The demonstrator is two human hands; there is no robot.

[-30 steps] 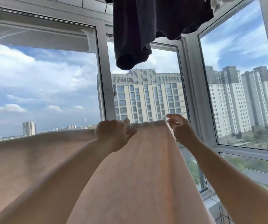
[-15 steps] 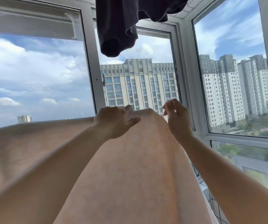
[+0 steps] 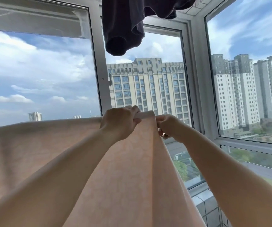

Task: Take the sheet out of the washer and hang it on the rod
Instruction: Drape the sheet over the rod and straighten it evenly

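1. since a second ago the left hand and right hand have drawn closer, both pinching the sheet at its top edge.
2. the sheet hangs before the window, below a dark garment.

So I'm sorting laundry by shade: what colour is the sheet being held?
Pale peach-pink sheet, faintly mottled; the head view, the only one, shows it.
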